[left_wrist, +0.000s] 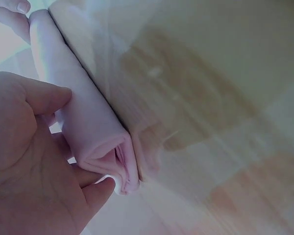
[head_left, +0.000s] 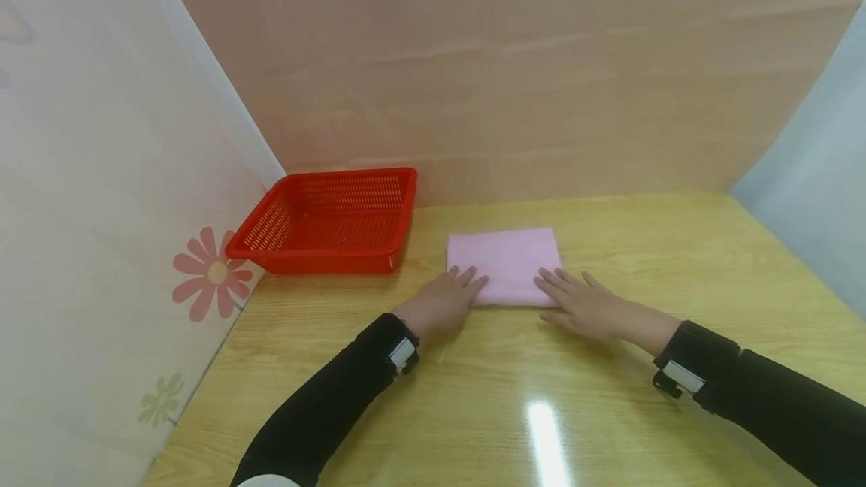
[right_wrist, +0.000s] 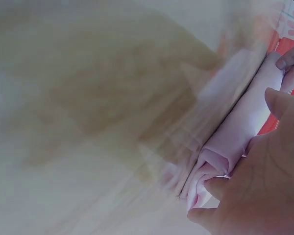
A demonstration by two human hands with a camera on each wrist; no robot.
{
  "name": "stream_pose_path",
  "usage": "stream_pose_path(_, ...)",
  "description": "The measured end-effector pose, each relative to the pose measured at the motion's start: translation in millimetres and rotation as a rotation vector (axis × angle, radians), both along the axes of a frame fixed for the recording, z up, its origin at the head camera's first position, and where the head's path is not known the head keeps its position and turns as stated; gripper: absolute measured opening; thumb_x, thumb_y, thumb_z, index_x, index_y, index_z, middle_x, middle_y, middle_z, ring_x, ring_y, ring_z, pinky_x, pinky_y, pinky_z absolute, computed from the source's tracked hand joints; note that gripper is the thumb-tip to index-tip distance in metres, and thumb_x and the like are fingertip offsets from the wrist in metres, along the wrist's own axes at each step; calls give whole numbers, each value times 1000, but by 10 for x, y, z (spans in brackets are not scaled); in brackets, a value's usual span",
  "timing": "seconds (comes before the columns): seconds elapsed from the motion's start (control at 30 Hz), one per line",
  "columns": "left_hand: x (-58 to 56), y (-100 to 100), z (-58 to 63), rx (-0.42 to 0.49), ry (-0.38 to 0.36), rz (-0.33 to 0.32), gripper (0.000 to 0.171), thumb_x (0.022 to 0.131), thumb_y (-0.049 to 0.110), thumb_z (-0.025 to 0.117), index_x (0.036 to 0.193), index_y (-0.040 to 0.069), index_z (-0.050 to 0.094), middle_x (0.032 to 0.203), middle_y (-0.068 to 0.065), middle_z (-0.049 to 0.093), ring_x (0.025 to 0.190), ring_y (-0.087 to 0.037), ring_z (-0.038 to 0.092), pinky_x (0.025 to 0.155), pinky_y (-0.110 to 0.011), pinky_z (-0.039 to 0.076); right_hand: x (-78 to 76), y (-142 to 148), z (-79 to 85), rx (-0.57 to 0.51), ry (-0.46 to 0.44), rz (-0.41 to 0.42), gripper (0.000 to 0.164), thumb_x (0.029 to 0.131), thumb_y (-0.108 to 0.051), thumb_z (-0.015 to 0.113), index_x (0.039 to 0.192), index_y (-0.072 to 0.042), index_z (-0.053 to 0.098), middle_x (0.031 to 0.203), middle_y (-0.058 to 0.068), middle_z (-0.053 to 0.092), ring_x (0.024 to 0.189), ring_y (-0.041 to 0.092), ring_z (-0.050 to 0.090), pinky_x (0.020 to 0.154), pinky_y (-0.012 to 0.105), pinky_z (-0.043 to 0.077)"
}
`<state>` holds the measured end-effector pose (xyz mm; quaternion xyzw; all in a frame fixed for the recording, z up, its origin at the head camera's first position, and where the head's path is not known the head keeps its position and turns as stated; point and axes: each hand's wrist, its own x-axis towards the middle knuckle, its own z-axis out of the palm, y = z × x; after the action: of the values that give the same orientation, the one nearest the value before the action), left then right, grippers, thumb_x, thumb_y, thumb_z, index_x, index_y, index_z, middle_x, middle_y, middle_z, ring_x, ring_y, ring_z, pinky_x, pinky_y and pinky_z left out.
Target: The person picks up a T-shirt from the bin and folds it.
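Note:
A pink cloth (head_left: 506, 260), folded into a flat rectangle, lies on the wooden table between both hands. My left hand (head_left: 443, 300) rests with extended fingers on its near left corner. The right hand (head_left: 587, 308) lies spread over the near right corner, fingertips on the fabric. From the left wrist, the cloth's layered folded end (left_wrist: 108, 156) shows beside the palm (left_wrist: 29, 147), with the thumb against the near edge. In the right wrist view, the folded layers (right_wrist: 213, 161) show likewise beside the right hand (right_wrist: 267, 164).
An open red plastic basket (head_left: 338, 252) with slotted sides stands at the back left of the table (head_left: 433, 412), left of the cloth. A beige backdrop (head_left: 514, 81) rises behind. A white flower-printed sheet (head_left: 122, 194) hangs at left, a pale one (head_left: 819, 164) at right.

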<state>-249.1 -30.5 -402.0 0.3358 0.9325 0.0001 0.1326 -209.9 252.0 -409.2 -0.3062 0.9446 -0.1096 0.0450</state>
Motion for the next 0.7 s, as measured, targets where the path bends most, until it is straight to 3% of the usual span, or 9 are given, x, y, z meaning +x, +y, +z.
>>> stream_pose_path(0.23,-217,-5,-32,30,-44,49,54,105,23,36,156,26,20,161,0,16,147,-28,13,116,-42,13,-203,-32,-20,10,-38,-9,62,104,-38,42,150,3,29,154,25,23,139,49,22,104,72,12)
stream_pose_path(0.43,-377,-6,-101,54,-46,53,53,106,28,33,157,27,18,161,1,13,147,-28,11,116,-42,12,-322,-36,9,13,-79,-34,57,106,-32,37,151,2,27,156,23,20,140,48,19,105,71,10)
stream_pose_path(0.53,-414,1,-120,50,-43,49,54,105,28,35,157,27,19,161,0,14,147,-27,12,117,-40,12,-332,-32,22,-5,-98,-45,55,107,-31,35,151,1,27,156,23,20,140,48,18,106,71,9)
stream_pose_path(0.7,-377,5,-85,68,-42,50,56,104,30,40,156,23,21,161,-1,16,147,-26,12,117,-38,10,-297,-52,70,-20,-103,-51,54,107,-31,34,150,2,29,155,26,20,140,50,15,106,70,8)
